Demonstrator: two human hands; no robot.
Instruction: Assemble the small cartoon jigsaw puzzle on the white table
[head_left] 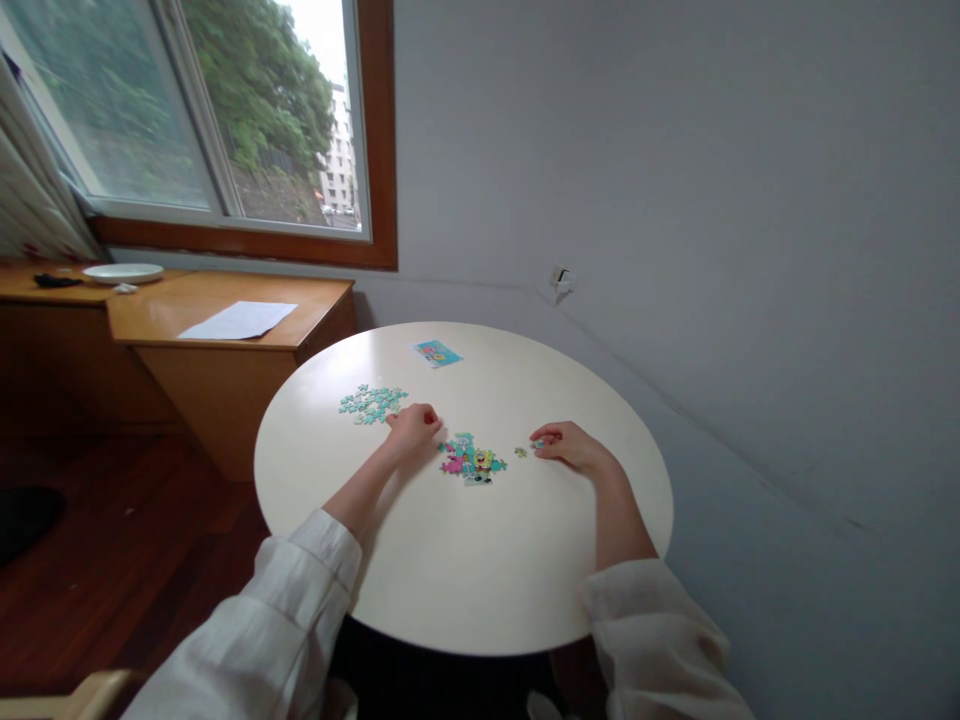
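Intently, from the head view, you work with both hands over a white round bench (465,570), a partly joined cartoon puzzle (471,462) lying near its middle between your hands. Your left hand (414,430) is bent just above the surface, between the joined section and a spread of loose pieces (373,403) to its left; its fingers are drawn in at the tips, and you cannot tell from this angle whether that grip has hold of a piece. Your right hand (574,446) is low at the other side, its thumb and forefinger slightly parted about a small piece (537,444); whether the grip is pinching it or only touching it, you cannot tell. Another single piece (520,453) lies between that hand and the puzzle. Toward the far edge, a colorful picture card (436,353) lies flat. Beyond, a white sheet (240,320) and a white plate (124,272) rest on wooden furniture (319,300) beneath a window (225,110).
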